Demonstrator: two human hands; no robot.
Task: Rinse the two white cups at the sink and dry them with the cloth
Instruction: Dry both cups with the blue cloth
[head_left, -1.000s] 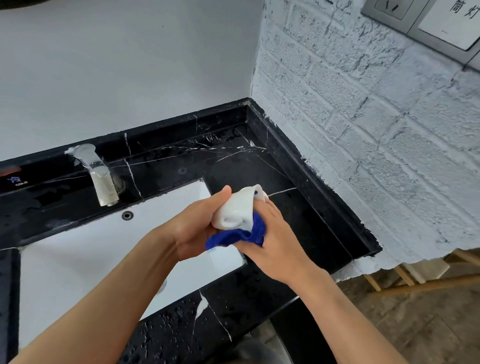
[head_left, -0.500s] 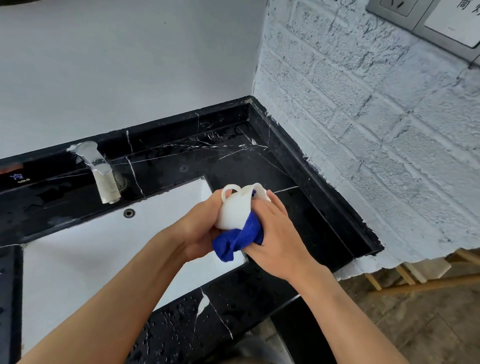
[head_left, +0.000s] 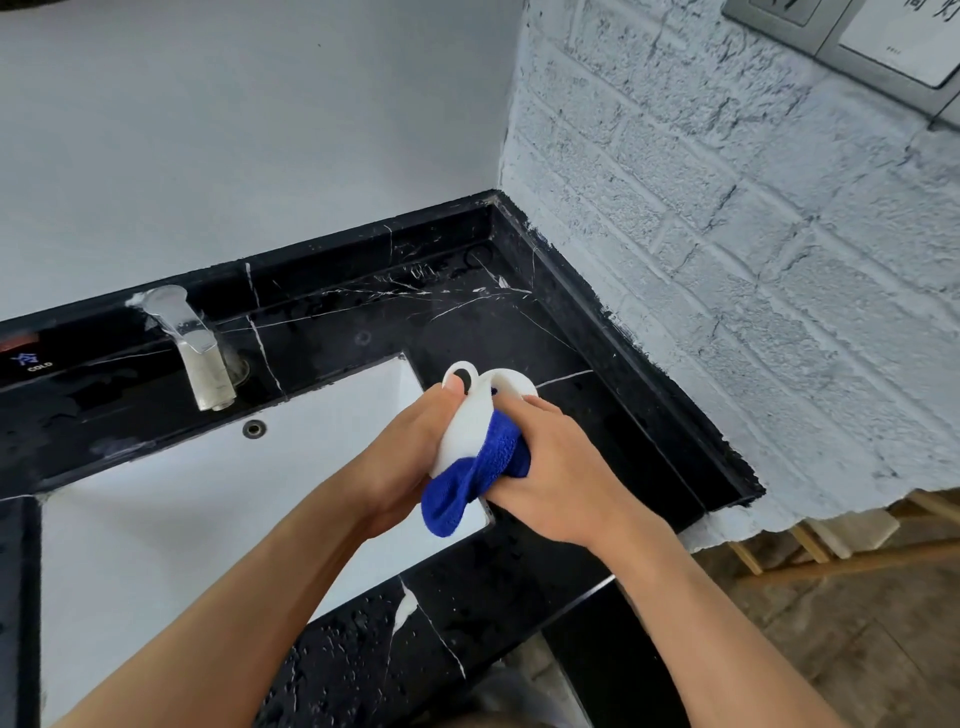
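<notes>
Bright, even daylight fills the scene, shadows soft. The wet black countertop shows faint sheen and droplets along its front edge (no harsh glare). Wide-angle bending curves the frame's edges; focus stays sharp.

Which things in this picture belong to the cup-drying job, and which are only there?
Part of the job:
white cup, held in left hand
blue cloth, pressed on it by right hand
sink
tap

Only there:
black counter
wall sockets
brick wall
</notes>
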